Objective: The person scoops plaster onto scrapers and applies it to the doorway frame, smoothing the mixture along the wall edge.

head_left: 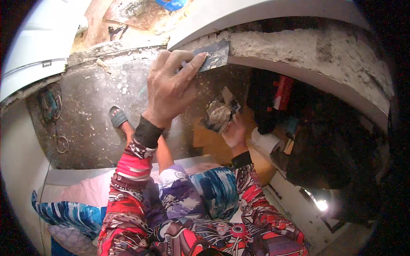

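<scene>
My left hand (171,87) is closed on a thin, flat grey scraper (215,56), smeared with pale filler. The scraper's blade lies against or just in front of the rough edge of the plastered ledge (273,46); I cannot tell if it touches. Lower and to the right, my right hand (235,131) grips a second flat plate (231,99) by its near side. A lumpy heap of pale plaster (218,116) sits on that plate. The fingers under the plate are partly hidden.
The dark floor (85,132) is spotted with white splashes. A cable (57,109) hangs at the left. On the right are a red object (282,91), a white roll (265,141) and a bright lamp (321,205). A blue patterned cushion (215,192) lies beside my legs.
</scene>
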`<move>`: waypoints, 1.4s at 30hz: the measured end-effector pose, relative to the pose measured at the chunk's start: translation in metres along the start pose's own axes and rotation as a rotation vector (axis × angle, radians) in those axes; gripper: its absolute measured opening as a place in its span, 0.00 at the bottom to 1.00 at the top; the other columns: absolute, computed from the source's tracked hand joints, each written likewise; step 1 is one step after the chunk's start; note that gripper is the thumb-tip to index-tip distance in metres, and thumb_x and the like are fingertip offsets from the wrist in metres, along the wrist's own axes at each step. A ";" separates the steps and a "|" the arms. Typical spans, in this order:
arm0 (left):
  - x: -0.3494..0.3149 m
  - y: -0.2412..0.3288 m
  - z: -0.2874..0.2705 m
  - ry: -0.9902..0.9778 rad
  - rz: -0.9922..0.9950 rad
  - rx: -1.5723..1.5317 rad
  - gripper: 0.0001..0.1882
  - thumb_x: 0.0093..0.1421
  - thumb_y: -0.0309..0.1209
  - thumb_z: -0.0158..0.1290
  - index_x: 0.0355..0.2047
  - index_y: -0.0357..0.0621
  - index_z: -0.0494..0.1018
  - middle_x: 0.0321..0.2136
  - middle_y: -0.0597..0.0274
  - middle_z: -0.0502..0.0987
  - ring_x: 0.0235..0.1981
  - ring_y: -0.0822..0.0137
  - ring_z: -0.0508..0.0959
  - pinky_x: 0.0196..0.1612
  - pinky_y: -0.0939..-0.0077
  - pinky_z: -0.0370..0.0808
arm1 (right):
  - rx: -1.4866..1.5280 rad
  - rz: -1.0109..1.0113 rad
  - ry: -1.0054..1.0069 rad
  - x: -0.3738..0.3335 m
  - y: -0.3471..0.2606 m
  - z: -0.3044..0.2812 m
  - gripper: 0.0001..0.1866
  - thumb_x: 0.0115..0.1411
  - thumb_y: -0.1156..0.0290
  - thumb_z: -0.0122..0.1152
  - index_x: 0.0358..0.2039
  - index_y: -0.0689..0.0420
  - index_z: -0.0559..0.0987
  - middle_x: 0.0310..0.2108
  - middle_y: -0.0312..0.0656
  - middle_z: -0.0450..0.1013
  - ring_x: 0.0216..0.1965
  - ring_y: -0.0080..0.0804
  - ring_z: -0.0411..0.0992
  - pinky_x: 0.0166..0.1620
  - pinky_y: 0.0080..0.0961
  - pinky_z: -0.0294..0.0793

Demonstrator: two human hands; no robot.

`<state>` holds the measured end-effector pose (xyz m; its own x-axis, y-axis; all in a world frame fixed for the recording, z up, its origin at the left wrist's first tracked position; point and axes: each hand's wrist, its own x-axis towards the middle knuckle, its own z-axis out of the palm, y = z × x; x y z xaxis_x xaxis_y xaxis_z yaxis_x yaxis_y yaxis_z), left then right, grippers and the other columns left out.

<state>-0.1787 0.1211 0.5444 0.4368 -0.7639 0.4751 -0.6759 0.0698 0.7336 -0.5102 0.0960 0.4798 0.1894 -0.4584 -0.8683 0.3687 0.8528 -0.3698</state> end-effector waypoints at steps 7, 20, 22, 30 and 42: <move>-0.013 0.003 -0.035 0.006 -0.423 -0.497 0.17 0.53 0.15 0.52 0.43 0.37 0.80 0.35 0.59 0.77 0.35 0.66 0.77 0.37 0.74 0.75 | -0.026 -0.067 -0.147 0.002 0.009 0.034 0.14 0.66 0.68 0.56 0.52 0.43 0.74 0.39 0.32 0.77 0.32 0.26 0.77 0.32 0.21 0.80; 0.001 -0.004 -0.130 -0.309 0.017 -0.077 0.19 0.48 0.21 0.60 0.43 0.47 0.82 0.39 0.57 0.78 0.38 0.60 0.76 0.44 0.69 0.73 | -0.042 0.184 -0.550 0.013 0.059 0.172 0.12 0.65 0.71 0.51 0.49 0.51 0.73 0.40 0.38 0.78 0.40 0.34 0.79 0.44 0.36 0.80; 0.019 0.009 -0.141 -0.334 0.146 -0.026 0.22 0.43 0.23 0.61 0.41 0.55 0.84 0.37 0.65 0.78 0.37 0.61 0.73 0.42 0.68 0.71 | -0.567 -0.235 -0.753 0.022 0.061 0.165 0.15 0.65 0.71 0.50 0.51 0.55 0.72 0.45 0.42 0.77 0.44 0.34 0.77 0.48 0.33 0.78; 0.023 -0.003 -0.174 -0.368 0.477 0.195 0.19 0.46 0.26 0.64 0.40 0.53 0.82 0.44 0.59 0.75 0.44 0.57 0.76 0.49 0.56 0.78 | -0.178 0.074 -0.898 -0.012 0.055 0.237 0.19 0.69 0.71 0.48 0.58 0.62 0.69 0.52 0.44 0.73 0.50 0.27 0.73 0.55 0.26 0.73; -0.010 -0.050 -0.174 -0.167 0.424 0.356 0.25 0.48 0.22 0.59 0.50 0.50 0.79 0.46 0.57 0.75 0.44 0.55 0.75 0.51 0.55 0.74 | -0.052 0.026 -0.723 -0.025 0.055 0.245 0.22 0.68 0.70 0.45 0.61 0.62 0.66 0.56 0.48 0.71 0.56 0.37 0.72 0.60 0.40 0.69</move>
<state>-0.0464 0.2369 0.5878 0.0040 -0.8092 0.5876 -0.9422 0.1937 0.2732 -0.2716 0.0931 0.5617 0.7584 -0.4735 -0.4479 0.3159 0.8681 -0.3829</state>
